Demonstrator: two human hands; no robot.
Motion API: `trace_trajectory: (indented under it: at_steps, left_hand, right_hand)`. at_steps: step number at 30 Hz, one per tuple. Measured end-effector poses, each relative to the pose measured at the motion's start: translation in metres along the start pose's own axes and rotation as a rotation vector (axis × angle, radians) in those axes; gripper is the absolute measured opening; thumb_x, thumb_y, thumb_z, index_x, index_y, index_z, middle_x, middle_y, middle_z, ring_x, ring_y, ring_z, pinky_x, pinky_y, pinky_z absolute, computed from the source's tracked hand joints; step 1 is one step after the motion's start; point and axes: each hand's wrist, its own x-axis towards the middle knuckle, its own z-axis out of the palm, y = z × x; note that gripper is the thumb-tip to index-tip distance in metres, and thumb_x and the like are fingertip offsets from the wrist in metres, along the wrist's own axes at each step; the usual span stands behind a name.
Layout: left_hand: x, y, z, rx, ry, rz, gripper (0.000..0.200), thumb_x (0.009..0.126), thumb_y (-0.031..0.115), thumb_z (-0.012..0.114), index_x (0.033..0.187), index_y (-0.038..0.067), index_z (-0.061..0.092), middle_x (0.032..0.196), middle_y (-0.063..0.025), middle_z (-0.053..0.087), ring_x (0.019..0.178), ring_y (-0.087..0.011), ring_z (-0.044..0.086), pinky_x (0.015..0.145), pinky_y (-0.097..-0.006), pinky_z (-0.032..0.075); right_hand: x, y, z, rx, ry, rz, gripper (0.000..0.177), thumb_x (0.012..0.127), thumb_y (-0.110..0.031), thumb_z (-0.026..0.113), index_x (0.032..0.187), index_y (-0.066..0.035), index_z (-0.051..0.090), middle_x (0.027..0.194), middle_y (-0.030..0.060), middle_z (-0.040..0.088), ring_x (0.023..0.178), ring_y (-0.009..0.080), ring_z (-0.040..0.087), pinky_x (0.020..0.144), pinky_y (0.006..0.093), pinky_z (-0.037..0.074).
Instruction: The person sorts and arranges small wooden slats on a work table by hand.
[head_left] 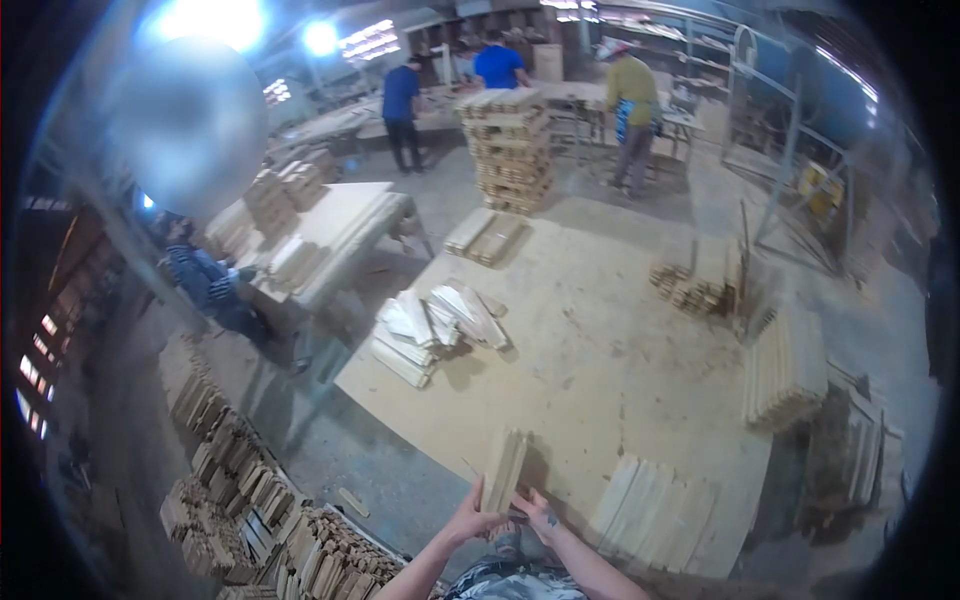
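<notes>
Low in the head view, a small bundle of wooden slats [507, 468] stands tilted upright between my hands. My left hand [474, 518] is closed round its lower left side. On the lower right, my right hand [538, 512] grips the same bundle near its bottom end; some of its fingers are hidden behind the wood. Just right of my hands, a row of slats [655, 510] lies side by side on a large flat board [590, 400]. Farther off on the board is a loose heap of pale slats [430, 325].
A tall stack of slats [505, 150] rises at the back, with a low pile [487, 237] before it. More bundles stand at the right [785, 370]. Cut pieces [310, 550] fill the lower left. One person [215, 285] works at a table [345, 235]; several others stand farther back.
</notes>
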Motion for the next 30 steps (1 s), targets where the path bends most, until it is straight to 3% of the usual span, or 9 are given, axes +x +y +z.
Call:
trace_trajectory:
  at_steps: [2,4,6,9,12,13,16,21,30]
  left_hand:
    - [-0.010,-0.013,0.012,-0.084,-0.042,0.038,0.120,0.074,0.020,0.083,0.165,0.008,0.006,0.127,-0.0187,0.062,0.081,-0.0151,0.067,0.054,-0.0243,0.048]
    - [-0.029,0.006,0.022,-0.032,-0.094,0.095,0.118,0.075,0.016,0.082,0.166,0.009,0.007,0.145,-0.0165,0.049,0.120,-0.0198,0.055,0.092,-0.0300,0.047]
    - [-0.043,0.035,0.029,-0.111,-0.120,0.160,0.117,0.076,0.016,0.083,0.167,0.013,0.010,0.162,-0.0154,0.034,0.147,-0.0234,0.034,0.118,-0.0365,0.032]
    - [-0.049,0.056,0.027,-0.078,-0.107,0.289,0.110,0.080,0.013,0.080,0.167,0.014,0.012,0.163,-0.0129,0.034,0.147,-0.0231,0.034,0.117,-0.0367,0.032]
    - [-0.030,0.030,0.019,-0.259,0.028,0.349,0.088,0.096,0.032,0.069,0.165,0.009,0.019,0.163,-0.0126,0.033,0.148,-0.0227,0.032,0.121,-0.0386,0.027]
    - [-0.025,0.035,0.032,-0.584,0.138,0.326,0.095,0.097,0.073,0.044,0.163,0.009,0.023,0.164,-0.0135,0.032,0.148,-0.0286,0.036,0.121,-0.0417,0.029]
    - [-0.022,0.064,0.045,-0.961,0.156,0.266,0.118,0.086,0.093,0.018,0.161,0.003,0.026,0.164,-0.0168,0.032,0.149,-0.0326,0.035,0.123,-0.0442,0.026]
    - [-0.006,0.083,0.040,-1.067,-0.013,0.351,0.118,0.087,0.093,0.019,0.160,0.000,0.027,0.161,-0.0203,0.036,0.148,-0.0330,0.036,0.122,-0.0425,0.029]
    - [0.022,0.108,0.008,-1.097,-0.124,0.256,0.107,0.094,0.085,0.019,0.158,0.000,0.031,0.161,-0.0175,0.036,0.150,-0.0330,0.032,0.123,-0.0433,0.024]
  right_hand:
    - [0.002,-0.025,0.004,0.213,-0.132,0.035,0.066,0.093,-0.037,0.074,0.145,-0.006,0.048,0.126,0.0104,0.063,0.120,0.0225,0.062,0.100,0.0427,0.052]
    - [0.005,-0.043,-0.002,0.254,-0.234,0.036,0.076,0.087,-0.037,0.081,0.145,-0.003,0.044,0.132,0.0146,0.059,0.119,0.0256,0.061,0.102,0.0408,0.051]
    - [-0.006,-0.067,0.000,0.214,-0.211,-0.067,0.072,0.085,-0.026,0.081,0.144,-0.005,0.044,0.124,0.0117,0.059,0.117,0.0252,0.061,0.102,0.0406,0.051]
    - [-0.026,-0.095,0.012,0.169,-0.192,-0.294,0.071,0.083,-0.019,0.081,0.143,-0.005,0.045,0.122,0.0102,0.059,0.116,0.0241,0.061,0.102,0.0392,0.051]
    - [-0.048,-0.142,0.031,0.097,-0.158,-0.510,0.077,0.079,-0.011,0.084,0.144,-0.004,0.044,0.125,0.0098,0.058,0.119,0.0222,0.059,0.102,0.0387,0.050]
    - [-0.042,-0.142,0.031,0.060,-0.150,-0.598,0.081,0.077,-0.009,0.086,0.145,-0.003,0.043,0.128,0.0101,0.058,0.121,0.0217,0.058,0.103,0.0389,0.050]
    - [-0.050,-0.147,0.043,0.025,-0.152,-0.769,0.091,0.075,-0.007,0.089,0.150,-0.002,0.038,0.139,0.0117,0.052,0.128,0.0214,0.053,0.107,0.0392,0.048]
    - [-0.055,-0.152,0.051,-0.102,-0.198,-0.855,0.095,0.078,-0.015,0.090,0.154,-0.001,0.034,0.151,0.0137,0.042,0.139,0.0223,0.043,0.115,0.0380,0.040]
    - [-0.020,-0.168,0.068,-0.161,0.021,-0.916,0.091,0.078,-0.019,0.090,0.151,-0.002,0.038,0.142,0.0119,0.052,0.129,0.0217,0.053,0.108,0.0382,0.047]
